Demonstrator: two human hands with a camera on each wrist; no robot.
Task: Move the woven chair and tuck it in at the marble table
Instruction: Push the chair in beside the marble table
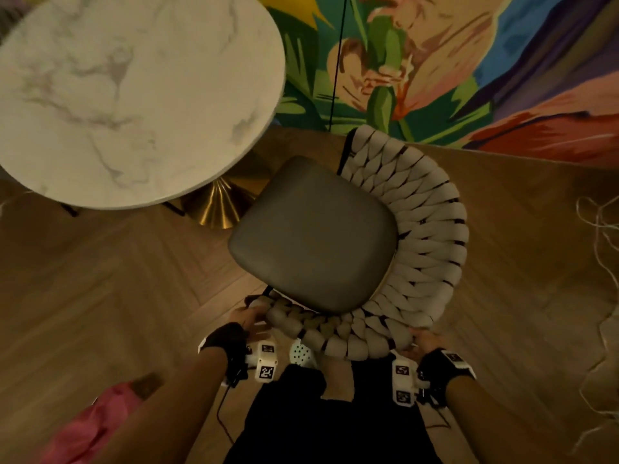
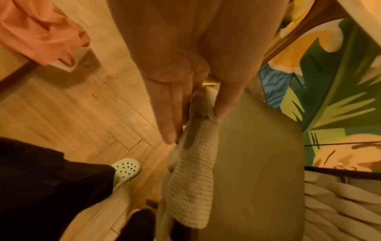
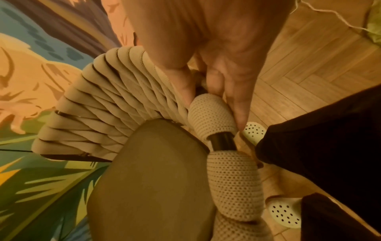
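Observation:
The woven chair (image 1: 428, 229) has a grey padded seat (image 1: 315, 236) and a curved back of thick cream bands. It stands on the floor just right of the round white marble table (image 1: 134, 95), with the seat's far corner near the table's gold base (image 1: 217, 202). My left hand (image 1: 249, 318) grips the near left end of the woven rim (image 2: 198, 179), thumb inside and fingers outside (image 2: 194, 126). My right hand (image 1: 422, 339) pinches a woven roll on the rim's near right side (image 3: 213, 113), above a bare piece of dark frame tube (image 3: 222, 141).
A painted mural wall (image 1: 435, 61) runs behind the chair, with a thin black line (image 1: 336, 61) down it. Herringbone wood floor (image 1: 100, 279) lies all round. Pink cloth (image 1: 90, 426) is at lower left, pale strings (image 1: 599, 229) at right. My feet in pale clogs (image 1: 301, 353) stand right behind the chair.

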